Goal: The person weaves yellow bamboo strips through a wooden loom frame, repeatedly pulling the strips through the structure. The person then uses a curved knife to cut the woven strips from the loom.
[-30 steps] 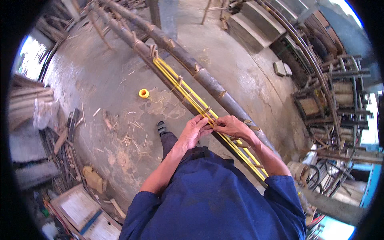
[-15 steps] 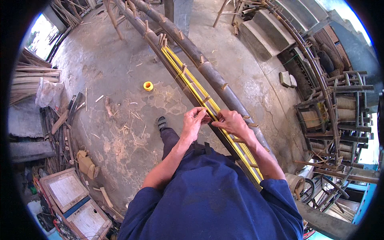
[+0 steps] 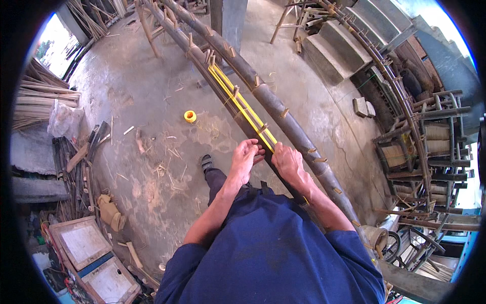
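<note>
Both hands pinch the yellow strips lying along the bamboo pole: left hand and right hand closed at the near end; strips run away up-left.

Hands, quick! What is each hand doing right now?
Left hand: fingers closed on the yellow strips between the bamboo poles.
Right hand: resting on the same strips; grip cannot be told.
</note>
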`<state>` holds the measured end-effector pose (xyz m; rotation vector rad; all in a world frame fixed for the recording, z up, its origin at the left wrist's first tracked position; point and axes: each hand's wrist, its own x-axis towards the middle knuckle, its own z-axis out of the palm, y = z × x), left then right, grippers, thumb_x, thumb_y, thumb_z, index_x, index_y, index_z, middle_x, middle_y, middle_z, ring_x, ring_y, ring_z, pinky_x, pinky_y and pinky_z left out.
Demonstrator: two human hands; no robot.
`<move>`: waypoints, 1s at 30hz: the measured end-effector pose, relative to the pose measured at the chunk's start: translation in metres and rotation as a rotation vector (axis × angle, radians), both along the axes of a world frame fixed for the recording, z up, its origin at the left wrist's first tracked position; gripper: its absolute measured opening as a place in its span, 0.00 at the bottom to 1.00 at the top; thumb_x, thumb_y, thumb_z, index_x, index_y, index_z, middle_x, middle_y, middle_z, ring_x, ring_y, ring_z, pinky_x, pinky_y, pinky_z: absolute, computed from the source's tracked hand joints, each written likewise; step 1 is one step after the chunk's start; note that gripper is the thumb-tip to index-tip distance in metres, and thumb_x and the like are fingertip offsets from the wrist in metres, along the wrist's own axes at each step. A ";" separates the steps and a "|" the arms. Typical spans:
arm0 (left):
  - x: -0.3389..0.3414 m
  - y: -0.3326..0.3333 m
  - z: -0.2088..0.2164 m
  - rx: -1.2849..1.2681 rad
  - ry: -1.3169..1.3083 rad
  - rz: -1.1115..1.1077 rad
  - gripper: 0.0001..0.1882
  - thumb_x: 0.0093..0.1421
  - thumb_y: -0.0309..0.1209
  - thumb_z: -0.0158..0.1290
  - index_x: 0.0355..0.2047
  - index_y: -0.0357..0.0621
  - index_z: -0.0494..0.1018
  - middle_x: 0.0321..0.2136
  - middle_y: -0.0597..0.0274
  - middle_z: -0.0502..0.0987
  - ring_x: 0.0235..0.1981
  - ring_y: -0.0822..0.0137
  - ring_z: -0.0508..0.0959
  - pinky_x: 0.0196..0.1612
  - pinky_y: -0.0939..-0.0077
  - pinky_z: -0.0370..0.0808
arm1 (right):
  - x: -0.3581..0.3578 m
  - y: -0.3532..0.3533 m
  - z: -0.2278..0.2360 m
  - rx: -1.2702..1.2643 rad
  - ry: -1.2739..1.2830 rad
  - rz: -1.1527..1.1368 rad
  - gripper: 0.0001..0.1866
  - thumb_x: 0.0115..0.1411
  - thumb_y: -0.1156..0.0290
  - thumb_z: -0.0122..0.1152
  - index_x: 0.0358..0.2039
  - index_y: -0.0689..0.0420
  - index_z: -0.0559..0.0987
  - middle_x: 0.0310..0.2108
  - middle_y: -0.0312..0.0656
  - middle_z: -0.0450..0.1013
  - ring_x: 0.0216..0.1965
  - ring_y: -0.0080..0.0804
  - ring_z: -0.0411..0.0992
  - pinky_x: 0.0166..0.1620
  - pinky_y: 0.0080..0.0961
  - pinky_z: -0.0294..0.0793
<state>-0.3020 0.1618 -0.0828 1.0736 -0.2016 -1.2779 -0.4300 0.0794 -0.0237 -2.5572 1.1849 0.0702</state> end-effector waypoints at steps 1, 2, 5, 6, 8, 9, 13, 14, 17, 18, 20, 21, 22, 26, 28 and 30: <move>0.001 0.002 0.000 -0.003 0.003 -0.002 0.13 0.64 0.25 0.46 0.49 0.38 0.65 0.40 0.56 0.74 0.41 0.65 0.77 0.44 0.69 0.79 | 0.001 0.001 -0.002 -0.011 0.010 -0.005 0.09 0.56 0.71 0.50 0.32 0.64 0.73 0.30 0.57 0.76 0.31 0.55 0.77 0.36 0.46 0.76; 0.001 0.004 -0.001 -0.005 0.007 -0.005 0.13 0.65 0.26 0.46 0.49 0.38 0.65 0.40 0.56 0.74 0.41 0.65 0.77 0.44 0.69 0.78 | 0.002 0.003 -0.003 -0.022 0.019 -0.011 0.09 0.56 0.71 0.51 0.32 0.63 0.74 0.30 0.56 0.76 0.32 0.54 0.77 0.36 0.46 0.76; 0.001 0.008 0.003 -0.021 -0.001 -0.017 0.13 0.65 0.27 0.46 0.50 0.38 0.65 0.41 0.55 0.74 0.43 0.64 0.76 0.45 0.69 0.78 | 0.004 0.005 -0.012 -0.044 0.027 -0.024 0.08 0.55 0.71 0.51 0.32 0.62 0.75 0.31 0.54 0.77 0.32 0.52 0.77 0.37 0.43 0.77; 0.000 0.007 0.005 -0.029 -0.015 -0.035 0.13 0.65 0.28 0.46 0.50 0.38 0.65 0.42 0.55 0.74 0.43 0.64 0.76 0.46 0.68 0.77 | 0.003 0.002 -0.018 -0.051 0.018 -0.042 0.08 0.55 0.71 0.52 0.32 0.61 0.76 0.31 0.53 0.77 0.33 0.51 0.78 0.37 0.43 0.77; -0.001 0.004 0.010 -0.079 -0.021 -0.087 0.15 0.66 0.30 0.46 0.51 0.36 0.66 0.44 0.52 0.74 0.47 0.61 0.76 0.50 0.64 0.75 | 0.003 -0.001 -0.010 0.045 0.064 -0.093 0.09 0.56 0.69 0.51 0.33 0.58 0.77 0.31 0.50 0.78 0.34 0.47 0.78 0.34 0.39 0.79; -0.002 -0.003 0.001 -0.105 -0.028 -0.128 0.16 0.66 0.30 0.46 0.51 0.35 0.66 0.45 0.50 0.74 0.47 0.59 0.76 0.51 0.62 0.74 | -0.006 -0.003 -0.022 0.012 0.061 -0.073 0.09 0.52 0.68 0.50 0.30 0.58 0.75 0.29 0.49 0.77 0.31 0.45 0.78 0.31 0.41 0.78; 0.012 -0.003 0.017 -0.053 -0.075 -0.176 0.16 0.64 0.31 0.49 0.49 0.38 0.66 0.43 0.51 0.75 0.46 0.58 0.77 0.49 0.63 0.76 | 0.001 0.000 -0.022 -0.143 -0.003 0.053 0.09 0.49 0.71 0.53 0.30 0.60 0.77 0.28 0.48 0.77 0.30 0.44 0.78 0.30 0.38 0.79; 0.015 -0.004 0.013 -0.050 -0.049 -0.203 0.16 0.64 0.31 0.48 0.50 0.39 0.65 0.44 0.51 0.74 0.46 0.57 0.76 0.49 0.63 0.76 | 0.009 -0.004 -0.042 -0.094 -0.010 -0.002 0.10 0.50 0.71 0.53 0.31 0.62 0.78 0.29 0.49 0.77 0.30 0.43 0.79 0.31 0.37 0.79; 0.033 0.000 -0.008 -0.024 -0.022 -0.219 0.15 0.64 0.30 0.48 0.49 0.39 0.64 0.42 0.51 0.74 0.44 0.58 0.76 0.49 0.64 0.77 | 0.016 -0.002 -0.030 -0.020 -0.103 -0.047 0.11 0.50 0.69 0.56 0.31 0.62 0.79 0.29 0.50 0.78 0.31 0.43 0.79 0.31 0.38 0.79; 0.029 -0.004 -0.005 -0.027 -0.021 -0.251 0.14 0.64 0.29 0.48 0.49 0.39 0.65 0.41 0.52 0.74 0.44 0.58 0.77 0.48 0.64 0.77 | 0.009 -0.004 -0.026 0.017 -0.118 -0.082 0.12 0.50 0.68 0.57 0.31 0.62 0.79 0.29 0.50 0.78 0.31 0.43 0.79 0.31 0.39 0.79; 0.029 -0.007 -0.005 -0.012 -0.021 -0.293 0.14 0.64 0.29 0.48 0.49 0.39 0.65 0.40 0.53 0.74 0.43 0.58 0.77 0.48 0.64 0.77 | -0.002 0.000 -0.020 0.045 -0.156 -0.091 0.13 0.48 0.67 0.59 0.31 0.62 0.80 0.28 0.50 0.78 0.31 0.44 0.79 0.31 0.39 0.78; 0.030 -0.010 -0.005 -0.002 -0.026 -0.307 0.14 0.64 0.29 0.47 0.49 0.40 0.65 0.39 0.53 0.74 0.43 0.59 0.77 0.49 0.64 0.77 | -0.009 0.000 -0.015 0.028 -0.179 -0.070 0.14 0.47 0.66 0.60 0.30 0.63 0.80 0.27 0.51 0.78 0.31 0.45 0.79 0.31 0.39 0.78; 0.032 -0.011 -0.005 0.008 -0.029 -0.321 0.13 0.64 0.29 0.47 0.48 0.40 0.65 0.39 0.53 0.73 0.43 0.59 0.77 0.49 0.64 0.77 | -0.014 0.001 -0.011 0.010 -0.199 -0.048 0.14 0.46 0.65 0.61 0.30 0.63 0.80 0.27 0.51 0.78 0.31 0.45 0.79 0.31 0.39 0.78; 0.044 -0.018 -0.009 0.034 0.000 -0.395 0.14 0.65 0.31 0.47 0.49 0.39 0.66 0.42 0.51 0.74 0.45 0.60 0.76 0.49 0.67 0.76 | -0.017 -0.001 0.000 0.245 -0.274 -0.132 0.16 0.45 0.64 0.62 0.30 0.63 0.80 0.27 0.53 0.77 0.33 0.49 0.77 0.35 0.41 0.77; 0.041 -0.020 0.000 0.000 0.048 -0.448 0.15 0.65 0.33 0.48 0.49 0.40 0.67 0.43 0.51 0.74 0.46 0.61 0.76 0.49 0.69 0.76 | -0.017 -0.005 0.008 0.371 -0.275 -0.165 0.16 0.45 0.63 0.62 0.31 0.62 0.80 0.28 0.53 0.77 0.34 0.51 0.77 0.36 0.42 0.76; 0.033 -0.023 0.003 -0.009 0.106 -0.440 0.16 0.64 0.35 0.49 0.48 0.40 0.68 0.44 0.53 0.75 0.45 0.63 0.76 0.49 0.70 0.76 | -0.017 -0.010 0.009 0.448 -0.286 -0.130 0.17 0.45 0.63 0.62 0.33 0.61 0.80 0.29 0.53 0.77 0.35 0.51 0.76 0.37 0.43 0.75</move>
